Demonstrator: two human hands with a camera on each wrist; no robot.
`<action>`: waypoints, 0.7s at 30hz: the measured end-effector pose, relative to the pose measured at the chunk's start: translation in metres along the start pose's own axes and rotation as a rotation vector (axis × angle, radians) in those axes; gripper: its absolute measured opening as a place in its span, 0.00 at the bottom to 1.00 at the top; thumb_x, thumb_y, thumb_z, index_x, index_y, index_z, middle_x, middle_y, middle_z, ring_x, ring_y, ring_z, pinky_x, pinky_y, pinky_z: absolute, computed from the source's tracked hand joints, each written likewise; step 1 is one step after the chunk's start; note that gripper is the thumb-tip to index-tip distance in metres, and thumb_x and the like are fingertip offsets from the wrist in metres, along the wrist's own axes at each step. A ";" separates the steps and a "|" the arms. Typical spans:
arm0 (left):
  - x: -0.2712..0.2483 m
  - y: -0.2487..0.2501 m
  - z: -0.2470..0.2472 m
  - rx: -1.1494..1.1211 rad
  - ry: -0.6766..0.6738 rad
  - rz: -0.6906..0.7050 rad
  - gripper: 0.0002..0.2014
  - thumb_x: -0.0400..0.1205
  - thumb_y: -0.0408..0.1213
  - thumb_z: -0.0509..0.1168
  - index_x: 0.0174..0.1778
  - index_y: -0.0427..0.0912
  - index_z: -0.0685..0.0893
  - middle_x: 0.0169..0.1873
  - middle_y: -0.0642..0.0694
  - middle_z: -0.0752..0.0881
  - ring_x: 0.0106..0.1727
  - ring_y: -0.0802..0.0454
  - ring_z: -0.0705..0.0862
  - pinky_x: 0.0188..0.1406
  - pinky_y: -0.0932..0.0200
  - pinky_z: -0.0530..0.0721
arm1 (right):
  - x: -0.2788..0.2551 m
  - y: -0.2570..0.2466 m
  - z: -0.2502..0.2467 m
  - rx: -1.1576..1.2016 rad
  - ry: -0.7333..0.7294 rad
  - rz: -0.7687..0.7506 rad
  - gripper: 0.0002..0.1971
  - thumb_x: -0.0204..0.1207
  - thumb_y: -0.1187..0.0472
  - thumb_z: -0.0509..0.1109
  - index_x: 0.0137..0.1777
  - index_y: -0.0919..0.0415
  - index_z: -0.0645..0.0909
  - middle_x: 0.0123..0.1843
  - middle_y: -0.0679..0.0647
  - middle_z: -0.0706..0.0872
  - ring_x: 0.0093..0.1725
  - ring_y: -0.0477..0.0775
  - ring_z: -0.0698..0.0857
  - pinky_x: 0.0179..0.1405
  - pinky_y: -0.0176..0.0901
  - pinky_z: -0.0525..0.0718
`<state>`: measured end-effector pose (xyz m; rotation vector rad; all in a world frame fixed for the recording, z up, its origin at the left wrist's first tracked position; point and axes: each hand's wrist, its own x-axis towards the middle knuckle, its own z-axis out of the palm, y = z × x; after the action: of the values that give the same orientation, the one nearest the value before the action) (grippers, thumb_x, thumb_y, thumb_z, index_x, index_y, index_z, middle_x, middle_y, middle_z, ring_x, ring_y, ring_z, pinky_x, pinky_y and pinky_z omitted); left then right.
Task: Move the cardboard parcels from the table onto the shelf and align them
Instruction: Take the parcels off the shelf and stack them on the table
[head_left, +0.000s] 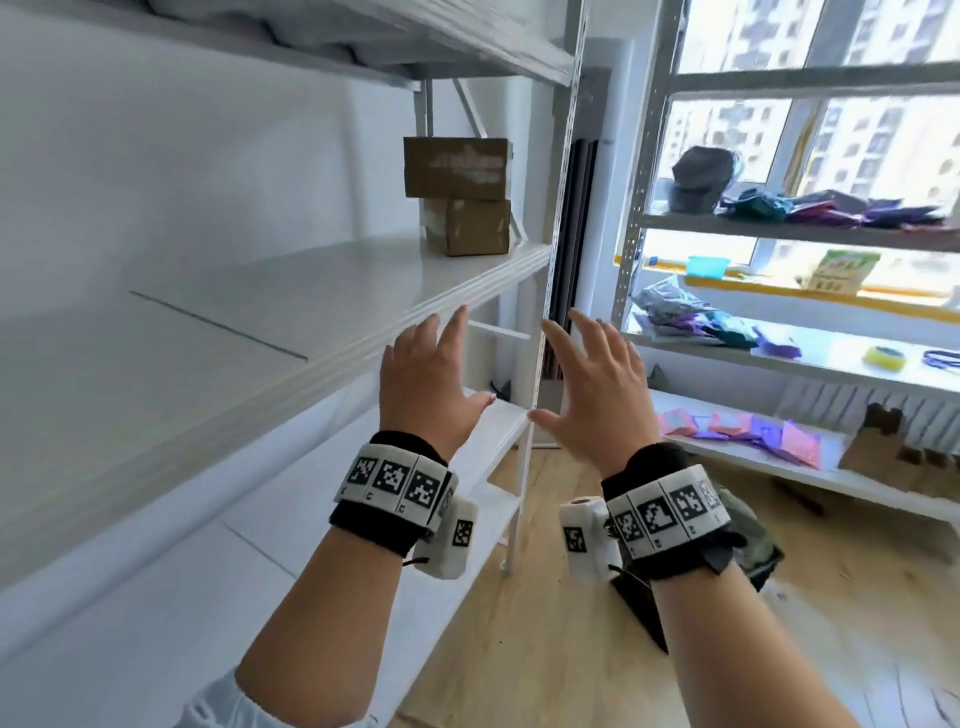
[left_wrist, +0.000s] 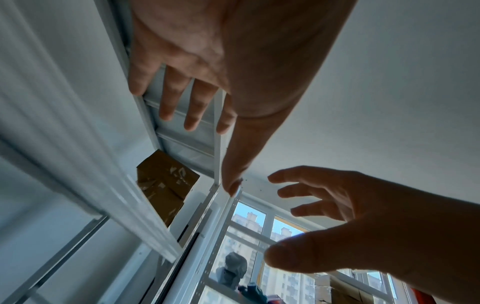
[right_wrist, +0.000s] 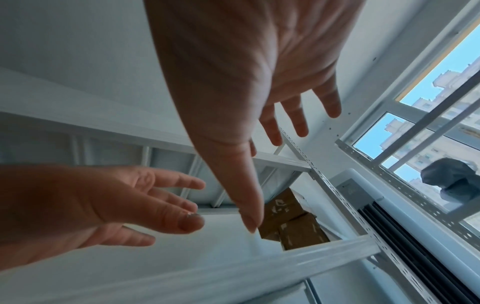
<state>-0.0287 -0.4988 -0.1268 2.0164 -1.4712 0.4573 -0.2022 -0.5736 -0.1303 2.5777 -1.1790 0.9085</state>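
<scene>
- Two brown cardboard parcels sit on the white metal shelf (head_left: 322, 312), way over at its far right end, next to the upright post.
- The top brown cardboard parcel (head_left: 457, 167) lies right on the bottom brown cardboard parcel (head_left: 467, 227). The top one is wider and sticks out a bit to the left. The stack does not look quite lined up.
- Bits of shiny clear tape show on both boxes.
- The person's left hand (head_left: 426, 384) is held up in front of the shelf edge. Its fingers are spread out and straight, and it holds nothing.
- The person's right hand (head_left: 597, 387) is up beside it, a little gap between the two. Its fingers are spread and loose too, and it holds nothing.
- Both hands are near the shelf but well apart from the parcels.
- Each wrist has a black band with black-and-white square patterns (head_left: 392, 475) on it.
- To the right, by the big window, stands a second grey metal rack (head_left: 800, 231). It has piles of purple and teal bags (head_left: 857, 210) on it.
- A dark grey lumpy bag (head_left: 698, 179) sits on that rack too.
- The floor is light wood (head_left: 545, 649).
</scene>
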 end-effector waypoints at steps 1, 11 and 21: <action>0.024 0.000 0.006 -0.009 0.021 0.007 0.47 0.72 0.52 0.78 0.85 0.48 0.62 0.78 0.42 0.72 0.78 0.41 0.69 0.78 0.41 0.68 | 0.021 0.009 0.005 -0.002 0.022 0.001 0.49 0.67 0.44 0.82 0.85 0.51 0.61 0.85 0.59 0.62 0.84 0.66 0.61 0.81 0.69 0.62; 0.188 0.002 0.097 0.020 0.046 -0.014 0.47 0.73 0.52 0.78 0.85 0.48 0.60 0.77 0.43 0.73 0.77 0.42 0.71 0.77 0.48 0.70 | 0.181 0.088 0.095 0.068 0.148 -0.060 0.46 0.67 0.44 0.81 0.83 0.53 0.64 0.83 0.60 0.66 0.82 0.66 0.66 0.79 0.68 0.66; 0.340 0.003 0.137 0.166 0.110 -0.255 0.53 0.71 0.54 0.79 0.86 0.49 0.56 0.79 0.44 0.69 0.77 0.41 0.70 0.74 0.45 0.73 | 0.368 0.143 0.156 0.178 0.185 -0.323 0.46 0.69 0.46 0.80 0.83 0.51 0.61 0.83 0.60 0.65 0.82 0.66 0.65 0.78 0.69 0.67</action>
<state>0.0708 -0.8377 -0.0302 2.2328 -1.1228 0.5871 -0.0499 -0.9617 -0.0518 2.6398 -0.6352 1.1857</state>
